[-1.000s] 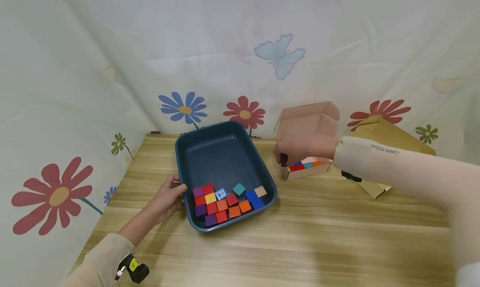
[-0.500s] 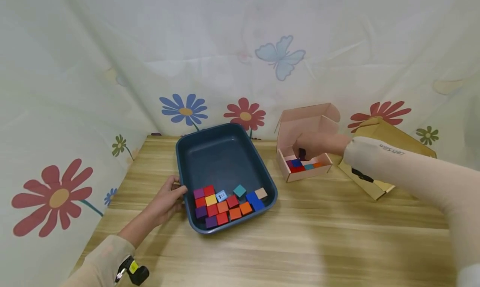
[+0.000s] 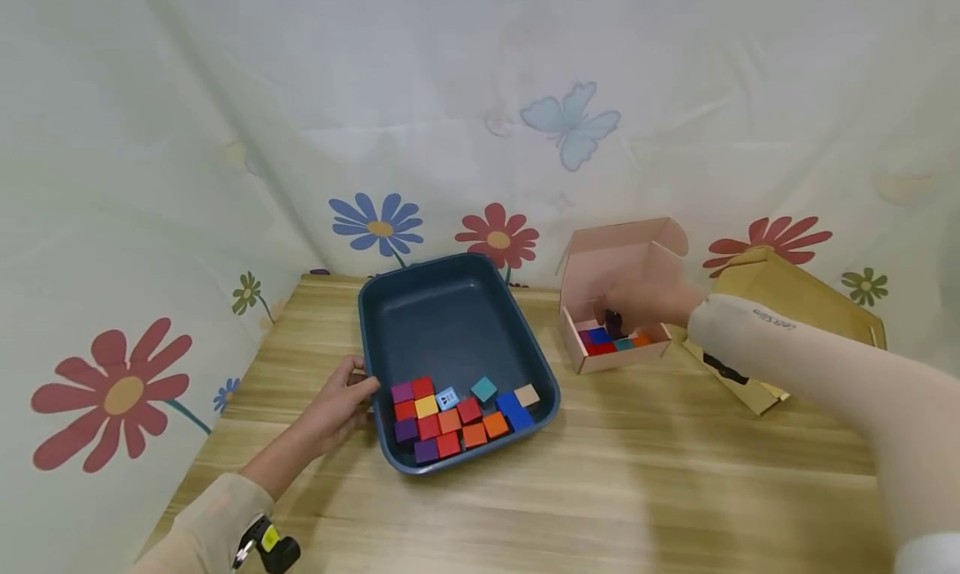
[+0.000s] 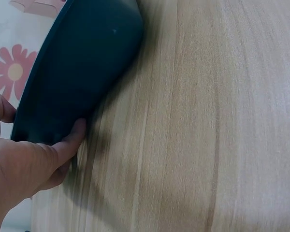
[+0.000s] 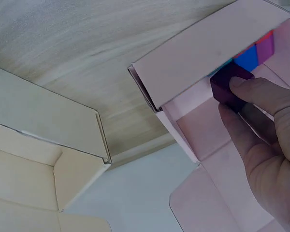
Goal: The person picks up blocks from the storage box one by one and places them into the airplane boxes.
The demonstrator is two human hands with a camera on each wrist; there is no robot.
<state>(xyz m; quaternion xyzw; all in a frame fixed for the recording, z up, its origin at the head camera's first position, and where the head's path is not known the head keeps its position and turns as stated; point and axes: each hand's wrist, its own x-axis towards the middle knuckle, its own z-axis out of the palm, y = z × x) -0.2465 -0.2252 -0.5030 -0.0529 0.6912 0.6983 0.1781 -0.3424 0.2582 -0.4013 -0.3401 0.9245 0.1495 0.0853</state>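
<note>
- Left hand (image 3: 337,411) grips the blue tray (image 3: 442,332) at its left side, digits at rim and outer wall.
- Left forearm (image 3: 281,459), bare near the wrist, slants up from the tray's lower left.
- Right hand (image 3: 647,301), right of the tray, pinches a dark purple cube (image 5: 225,89).
- Sleeved right arm (image 3: 795,353) reaches in, bent, from farther right.

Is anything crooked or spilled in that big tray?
Yes, one thing: the teal block in the dark blue tray is turned cornerwise, while most other blocks sit roughly in rows. I see nothing spilled.
</note>
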